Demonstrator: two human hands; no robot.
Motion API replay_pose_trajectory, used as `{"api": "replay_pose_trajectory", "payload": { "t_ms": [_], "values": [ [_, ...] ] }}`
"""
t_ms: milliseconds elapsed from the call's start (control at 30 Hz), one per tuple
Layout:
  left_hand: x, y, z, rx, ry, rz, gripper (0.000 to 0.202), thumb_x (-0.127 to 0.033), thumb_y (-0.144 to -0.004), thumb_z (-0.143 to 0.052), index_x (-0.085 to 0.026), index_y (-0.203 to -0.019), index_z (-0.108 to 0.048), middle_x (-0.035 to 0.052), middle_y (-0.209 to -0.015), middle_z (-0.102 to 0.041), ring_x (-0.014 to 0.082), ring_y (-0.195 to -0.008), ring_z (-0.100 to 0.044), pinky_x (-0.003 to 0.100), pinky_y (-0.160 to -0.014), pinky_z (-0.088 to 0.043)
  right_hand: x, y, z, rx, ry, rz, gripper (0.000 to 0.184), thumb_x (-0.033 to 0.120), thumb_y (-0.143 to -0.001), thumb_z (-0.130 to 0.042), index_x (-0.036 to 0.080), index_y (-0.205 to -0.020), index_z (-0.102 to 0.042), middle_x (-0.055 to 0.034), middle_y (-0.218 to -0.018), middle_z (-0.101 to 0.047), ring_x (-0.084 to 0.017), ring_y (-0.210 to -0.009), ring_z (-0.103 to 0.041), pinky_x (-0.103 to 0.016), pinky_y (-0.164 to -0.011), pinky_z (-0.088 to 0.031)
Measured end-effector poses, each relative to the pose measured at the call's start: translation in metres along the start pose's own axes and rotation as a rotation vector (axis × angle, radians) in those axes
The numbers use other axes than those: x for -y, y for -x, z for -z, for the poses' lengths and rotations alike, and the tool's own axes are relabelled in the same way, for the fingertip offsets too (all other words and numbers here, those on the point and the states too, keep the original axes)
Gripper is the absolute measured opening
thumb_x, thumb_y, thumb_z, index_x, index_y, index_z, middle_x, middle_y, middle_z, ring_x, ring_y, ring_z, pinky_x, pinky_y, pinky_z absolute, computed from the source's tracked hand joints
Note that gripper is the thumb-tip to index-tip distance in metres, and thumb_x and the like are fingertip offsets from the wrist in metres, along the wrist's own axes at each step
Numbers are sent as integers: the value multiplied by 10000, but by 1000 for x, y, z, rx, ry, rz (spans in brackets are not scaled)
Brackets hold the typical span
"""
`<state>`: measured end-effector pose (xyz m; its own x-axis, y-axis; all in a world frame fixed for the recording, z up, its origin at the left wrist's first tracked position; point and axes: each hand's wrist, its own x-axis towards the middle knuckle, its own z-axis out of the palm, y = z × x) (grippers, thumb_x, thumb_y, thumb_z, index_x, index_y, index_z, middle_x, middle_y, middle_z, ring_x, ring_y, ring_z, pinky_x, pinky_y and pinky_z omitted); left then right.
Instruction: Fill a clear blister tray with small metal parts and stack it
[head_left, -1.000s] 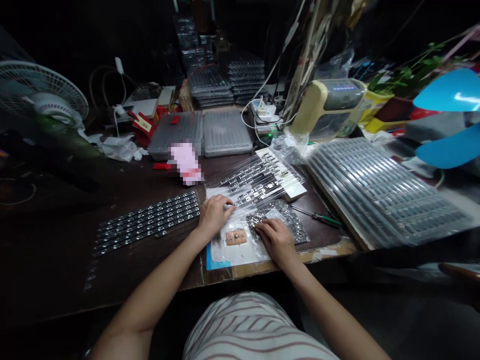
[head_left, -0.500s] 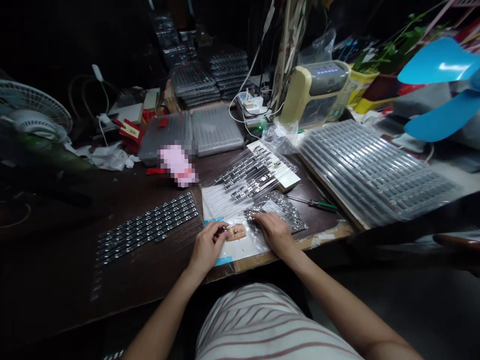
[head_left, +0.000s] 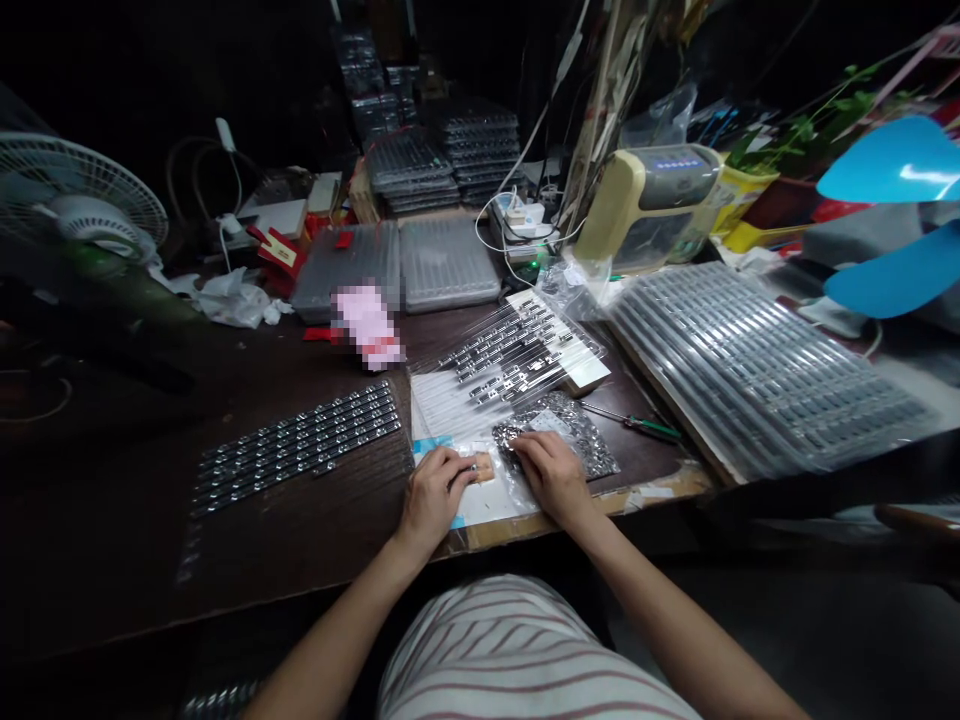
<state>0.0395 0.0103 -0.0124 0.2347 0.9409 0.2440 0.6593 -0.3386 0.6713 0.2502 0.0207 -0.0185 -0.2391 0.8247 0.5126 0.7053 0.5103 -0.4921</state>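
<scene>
My left hand (head_left: 435,497) has thumb and fingers pinched together at the left side of a small tan block (head_left: 484,467). What the pinch holds, if anything, is too small to make out. The block lies on a white sheet (head_left: 480,505) with blue edges. My right hand (head_left: 553,475) reaches to the mouth of a clear plastic bag of small shiny metal parts (head_left: 596,450). Its fingertips are closed among the loose parts, and whatever they grip is hidden. Behind both hands lies a clear tray (head_left: 495,365) with rows of dark metal pieces.
Rows of dark strips (head_left: 300,445) lie to the left. A green-handled screwdriver (head_left: 651,428) rests beyond the bag. Stacked clear trays (head_left: 772,370) stand at right, near a blue-bladed fan (head_left: 892,270). A cream-coloured machine (head_left: 649,210) and a white fan (head_left: 90,200) stand farther back.
The view has shifted slightly. My left hand has moved right, farther over the tan block, covering more of it. My right hand stays at the metal parts.
</scene>
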Motion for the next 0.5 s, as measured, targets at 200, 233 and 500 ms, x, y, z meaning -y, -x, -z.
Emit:
{"api": "replay_pose_trajectory", "payload": {
  "t_ms": [200, 233, 500],
  "values": [
    [-3, -3, 1, 17, -27, -2, 148, -221, -855, -573, -202, -928, -701, 57, -839, -621, 184, -807, -588, 303, -752, -471, 14, -3, -4, 14, -57, -45, 150, 226, -913, -510, 213, -935, -658, -42, -855, -684, -164, -803, -601, -296, -738, -463],
    [-3, -3, 1, 22, -24, -3, 149, -219, -855, -570, -203, -927, -700, 56, -833, -620, 186, -809, -587, 305, -749, -470, 18, -5, -6, 19, -65, -61, 128, 248, -904, -537, 214, -904, -661, -30, -829, -687, -156, -775, -602, -288, -725, -451],
    [6, -2, 6, -206, 166, 116, 151, -237, -857, -553, -206, -929, -682, 52, -905, -624, 176, -870, -596, 300, -790, -482, 36, -14, -29, 117, 42, -36, 97, 343, -841, -643, 268, -845, -704, -10, -879, -680, -143, -805, -555, -297, -713, -353]
  ]
}}
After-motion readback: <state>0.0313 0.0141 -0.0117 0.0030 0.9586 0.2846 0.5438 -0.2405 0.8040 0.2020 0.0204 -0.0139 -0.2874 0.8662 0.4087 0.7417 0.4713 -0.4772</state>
